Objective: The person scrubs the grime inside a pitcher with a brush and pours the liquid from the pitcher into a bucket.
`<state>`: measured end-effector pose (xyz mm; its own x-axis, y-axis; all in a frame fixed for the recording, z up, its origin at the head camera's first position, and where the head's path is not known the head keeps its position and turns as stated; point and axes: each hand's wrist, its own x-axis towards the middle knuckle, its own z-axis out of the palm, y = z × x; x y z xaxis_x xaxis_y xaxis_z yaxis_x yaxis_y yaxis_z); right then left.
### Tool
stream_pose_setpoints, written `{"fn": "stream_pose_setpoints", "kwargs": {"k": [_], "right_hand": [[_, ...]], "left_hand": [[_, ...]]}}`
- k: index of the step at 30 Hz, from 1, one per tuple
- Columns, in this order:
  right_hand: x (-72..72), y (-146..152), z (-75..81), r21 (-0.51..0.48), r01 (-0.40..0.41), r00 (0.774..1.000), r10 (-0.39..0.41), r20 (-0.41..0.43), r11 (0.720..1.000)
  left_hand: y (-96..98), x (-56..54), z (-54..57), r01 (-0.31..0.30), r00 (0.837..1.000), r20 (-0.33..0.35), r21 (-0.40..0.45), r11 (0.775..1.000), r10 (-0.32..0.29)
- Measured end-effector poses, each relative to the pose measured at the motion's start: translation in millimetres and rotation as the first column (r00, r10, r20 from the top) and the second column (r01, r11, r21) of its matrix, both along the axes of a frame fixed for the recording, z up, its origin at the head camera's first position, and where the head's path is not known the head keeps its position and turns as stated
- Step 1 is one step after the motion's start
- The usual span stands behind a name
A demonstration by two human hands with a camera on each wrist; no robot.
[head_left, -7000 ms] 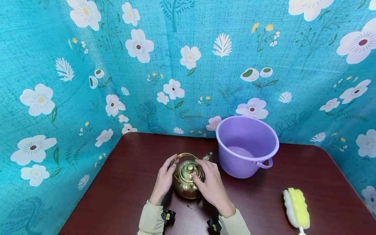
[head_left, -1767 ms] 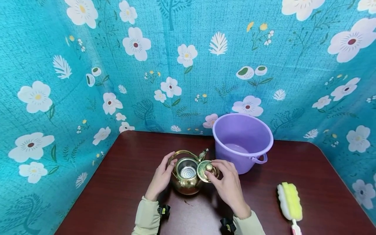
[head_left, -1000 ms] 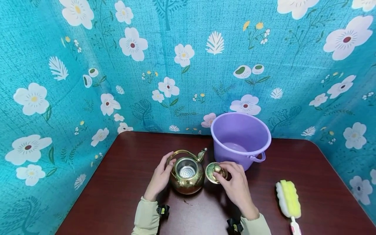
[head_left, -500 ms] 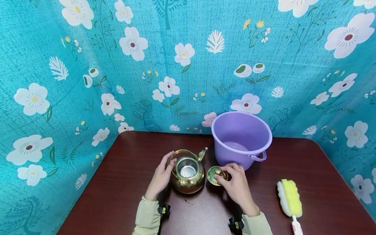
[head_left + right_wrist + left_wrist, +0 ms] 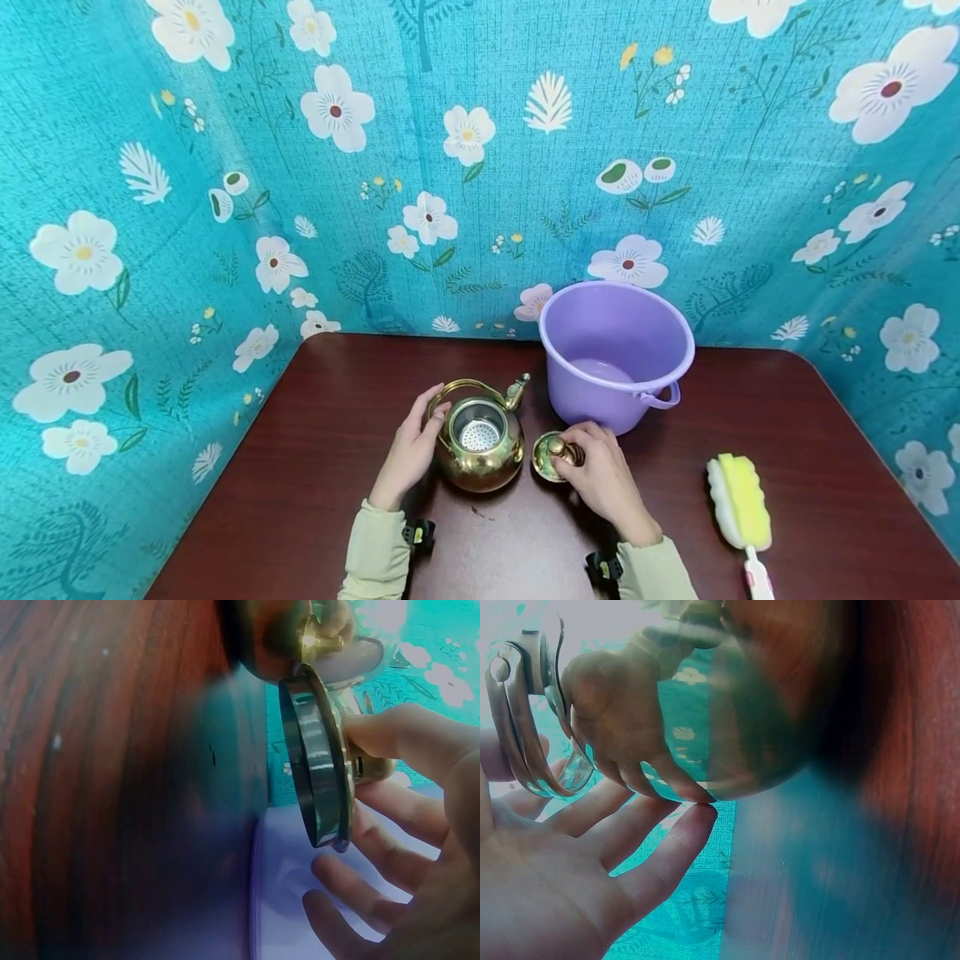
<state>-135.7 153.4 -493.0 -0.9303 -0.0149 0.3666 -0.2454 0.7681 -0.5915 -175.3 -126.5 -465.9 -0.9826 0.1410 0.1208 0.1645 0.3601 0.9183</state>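
A round brass teapot stands on the table, its top uncovered and a perforated metal strainer showing inside. Along the teapot's left side rests my left hand, fingers fairly straight; in the left wrist view the fingertips touch the shiny body, beside the curved handle. To the right of the teapot, my right hand pinches the knob of the brass lid between thumb and fingers. The right wrist view shows the lid's silvery inner rim facing the table, close over it.
A purple bucket stands just behind the lid, its handle at the right. Farther right lies a yellow and white sponge brush. Flowered turquoise cloth hangs behind the dark wooden table.
Earlier the lid sat on the teapot; my right hand has lifted it off, carried it right and lowered it beside the teapot. My left hand has stayed at the teapot's left side.
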Motion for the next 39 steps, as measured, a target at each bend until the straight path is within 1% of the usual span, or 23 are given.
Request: {"fn": "stream_pose_setpoints", "kwargs": {"k": [7,15,20,33,39], "right_hand": [[0.5,-2.9,-0.4,0.011,-0.020,1.000,0.020,0.020,1.000],[-0.4,-2.9,0.0,0.034,-0.039,0.997,0.036,0.066,0.999],[-1.4,-1.5,-2.5,0.044,-0.055,0.996,0.052,0.076,0.998],[-1.2,-2.4,-4.3,0.041,-0.076,0.991,0.071,0.112,0.996],[-0.3,-2.2,-3.7,0.049,-0.072,0.990,0.065,0.124,0.996]], "left_hand": [[0.1,-0.6,-1.2,0.001,1.000,-0.003,-0.006,1.000,-0.001],[0.1,-2.0,-2.1,0.005,1.000,-0.001,-0.002,1.000,-0.005],[0.2,-1.9,-2.2,-0.001,1.000,0.000,-0.009,1.000,0.001],[-1.2,-0.8,-4.3,-0.001,1.000,-0.009,-0.016,1.000,0.001],[-1.6,-1.2,-4.3,0.003,1.000,-0.013,-0.022,1.000,-0.003]]}}
